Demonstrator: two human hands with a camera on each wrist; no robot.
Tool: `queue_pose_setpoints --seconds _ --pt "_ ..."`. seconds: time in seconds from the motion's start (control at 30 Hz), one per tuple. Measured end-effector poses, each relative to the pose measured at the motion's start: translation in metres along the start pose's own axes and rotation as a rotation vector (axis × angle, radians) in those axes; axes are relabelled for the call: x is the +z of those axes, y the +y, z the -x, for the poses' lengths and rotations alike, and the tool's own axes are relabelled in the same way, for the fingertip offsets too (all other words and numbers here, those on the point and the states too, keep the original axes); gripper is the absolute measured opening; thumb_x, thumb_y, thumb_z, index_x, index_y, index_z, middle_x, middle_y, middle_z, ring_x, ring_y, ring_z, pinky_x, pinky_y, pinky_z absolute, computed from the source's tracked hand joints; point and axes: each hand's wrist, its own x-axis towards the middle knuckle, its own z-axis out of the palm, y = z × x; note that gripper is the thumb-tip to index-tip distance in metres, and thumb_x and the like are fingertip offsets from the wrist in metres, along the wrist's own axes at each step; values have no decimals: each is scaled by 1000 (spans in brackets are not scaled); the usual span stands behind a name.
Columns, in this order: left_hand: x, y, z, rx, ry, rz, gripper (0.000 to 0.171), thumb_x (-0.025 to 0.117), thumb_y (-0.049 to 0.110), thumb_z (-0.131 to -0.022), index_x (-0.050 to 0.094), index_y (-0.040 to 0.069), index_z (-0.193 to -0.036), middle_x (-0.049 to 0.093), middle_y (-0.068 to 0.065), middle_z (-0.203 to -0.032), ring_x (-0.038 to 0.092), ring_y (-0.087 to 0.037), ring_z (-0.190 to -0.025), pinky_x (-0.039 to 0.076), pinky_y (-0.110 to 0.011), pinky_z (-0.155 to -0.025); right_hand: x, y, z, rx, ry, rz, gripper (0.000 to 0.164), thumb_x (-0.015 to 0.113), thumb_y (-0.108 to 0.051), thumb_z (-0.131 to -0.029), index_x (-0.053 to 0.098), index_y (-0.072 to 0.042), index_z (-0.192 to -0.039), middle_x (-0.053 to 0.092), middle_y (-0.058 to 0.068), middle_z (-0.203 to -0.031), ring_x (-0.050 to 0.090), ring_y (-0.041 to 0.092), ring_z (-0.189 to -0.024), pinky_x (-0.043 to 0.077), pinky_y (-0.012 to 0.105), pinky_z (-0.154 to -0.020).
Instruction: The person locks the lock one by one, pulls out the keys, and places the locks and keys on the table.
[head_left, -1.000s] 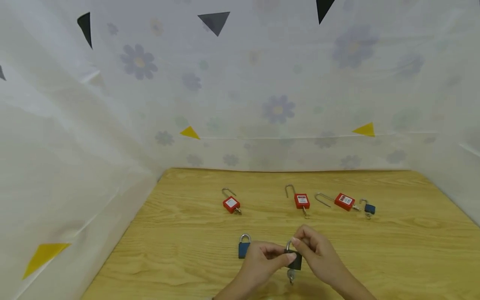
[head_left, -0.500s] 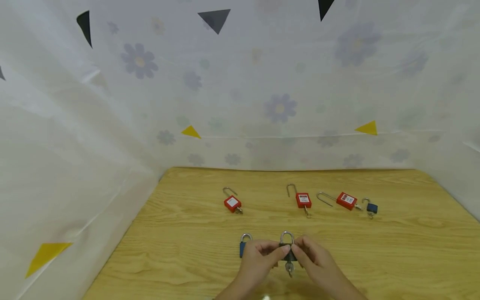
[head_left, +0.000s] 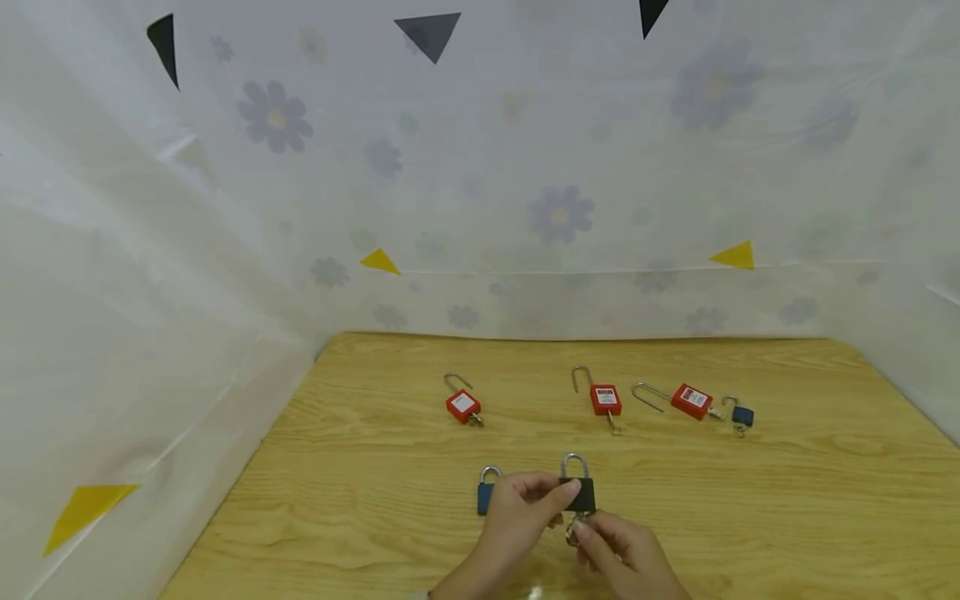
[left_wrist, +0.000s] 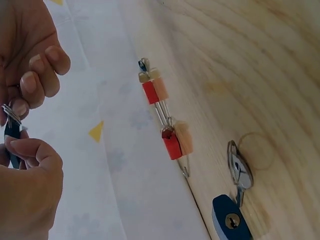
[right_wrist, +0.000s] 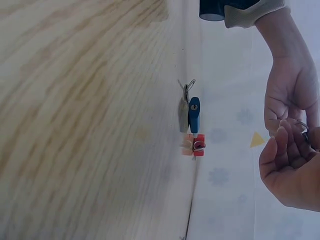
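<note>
A black padlock with its shackle seated in the body is held up over the table, shackle upward. My left hand pinches its body between thumb and fingers. At its bottom my right hand pinches the key and ring. In the left wrist view the left hand and right hand meet at the lock. A blue padlock lies beside the left hand, partly covered by it. Its keys rest on the wood in the left wrist view.
Along the back of the wooden table lie a red padlock, a second red padlock, a third red padlock and a small blue padlock, all with raised shackles. A white flowered sheet encloses the table.
The right hand has moved from the shackle, past the body, down to the key. The black padlock has turned upright and risen slightly, the left hand still gripping it. Its shackle is now plainly visible.
</note>
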Motion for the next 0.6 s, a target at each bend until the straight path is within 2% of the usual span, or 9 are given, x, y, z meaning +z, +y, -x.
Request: queue_pose_setpoints --seconds 0.17,0.27,0.47,0.6 --pt "-2 -1 0 14 -76 31 26 68 9 -82 64 -13 -95 67 0 -78 53 -6 -64 46 -18 -61 -3 -2 1 -12 -36 -105 29 39 -8 -99 54 13 -84 49 5 -64 45 3 -56 41 25 -49" --pt "-4 -1 0 23 -108 30 25 68 7 -82 64 -14 -96 67 -1 -79 53 -6 -65 45 -18 -61 -6 -2 0 -12 -71 -130 31 36 -8 -100 51 13 -83 45 6 -62 42 6 -53 38 27 -47" --pt "-6 0 2 32 -131 15 26 68 10 -83 66 -12 -97 70 -6 -82 52 -5 -63 44 -18 -60 -12 -2 -1 -7 -135 -131 32 37 -9 -100 50 13 -81 43 10 -62 43 2 -55 39 26 -48" --pt "-6 1 3 45 -133 0 25 69 12 -83 68 -10 -95 71 -8 -81 50 -4 -61 44 -17 -59 -17 -2 -1 -20 -180 -153 32 36 -9 -100 48 13 -81 41 12 -62 42 5 -55 37 28 -48"
